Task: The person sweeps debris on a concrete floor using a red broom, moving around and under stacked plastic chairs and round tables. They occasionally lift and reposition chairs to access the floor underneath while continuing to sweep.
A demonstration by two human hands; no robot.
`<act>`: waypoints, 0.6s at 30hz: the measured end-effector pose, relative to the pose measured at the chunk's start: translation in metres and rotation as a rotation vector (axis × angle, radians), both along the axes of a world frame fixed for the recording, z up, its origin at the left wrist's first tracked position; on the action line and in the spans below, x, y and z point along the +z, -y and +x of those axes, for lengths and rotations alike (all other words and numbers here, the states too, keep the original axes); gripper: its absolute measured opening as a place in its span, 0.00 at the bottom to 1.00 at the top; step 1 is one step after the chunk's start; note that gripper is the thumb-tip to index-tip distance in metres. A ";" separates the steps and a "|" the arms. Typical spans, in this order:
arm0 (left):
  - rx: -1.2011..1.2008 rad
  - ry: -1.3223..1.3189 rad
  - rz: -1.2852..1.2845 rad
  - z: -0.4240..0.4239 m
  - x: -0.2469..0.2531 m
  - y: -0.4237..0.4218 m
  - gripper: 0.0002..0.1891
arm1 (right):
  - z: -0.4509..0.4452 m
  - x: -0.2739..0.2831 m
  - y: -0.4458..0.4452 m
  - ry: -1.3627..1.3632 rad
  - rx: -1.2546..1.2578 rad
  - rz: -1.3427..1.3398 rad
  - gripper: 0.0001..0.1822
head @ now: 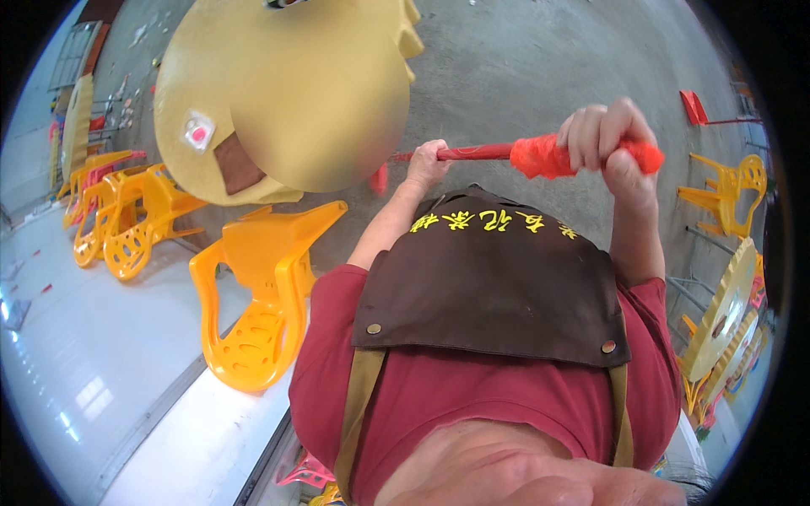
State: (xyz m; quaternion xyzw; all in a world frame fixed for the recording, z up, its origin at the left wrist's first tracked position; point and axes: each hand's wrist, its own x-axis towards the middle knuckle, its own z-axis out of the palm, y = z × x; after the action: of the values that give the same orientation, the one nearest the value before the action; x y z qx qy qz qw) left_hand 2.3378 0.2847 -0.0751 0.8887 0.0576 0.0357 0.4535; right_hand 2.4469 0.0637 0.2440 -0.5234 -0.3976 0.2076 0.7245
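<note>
My left hand [430, 161] is closed around a red pole [474, 152], in front of my dark apron. My right hand [610, 139] grips the pole's end, where a crumpled orange-red wrap [543, 157] covers it. The pole lies nearly level across the view. Beyond my left hand it runs towards a round table [190, 69] with a yellow cover. A red piece [378, 179] shows by the table's edge; whether it joins the pole I cannot tell.
A yellow plastic chair [253, 297] stands close on my left, with several more chairs [136, 221] behind it. To the right are a red long-handled dustpan [694, 107], another yellow chair [728, 190] and a tilted round tabletop [721, 310]. Litter [138, 36] dots the concrete floor [538, 57].
</note>
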 end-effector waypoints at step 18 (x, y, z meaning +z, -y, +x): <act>0.255 -0.031 0.192 0.286 -0.064 0.070 0.20 | 0.305 -0.045 0.071 -0.215 -0.320 -0.380 0.09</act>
State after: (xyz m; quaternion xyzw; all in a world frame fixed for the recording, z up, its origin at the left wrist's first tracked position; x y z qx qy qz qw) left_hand 2.6242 0.2148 -0.1396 0.9140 0.1732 0.0846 0.3571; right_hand 2.7522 -0.0069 0.1988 -0.6811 -0.1843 0.2158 0.6750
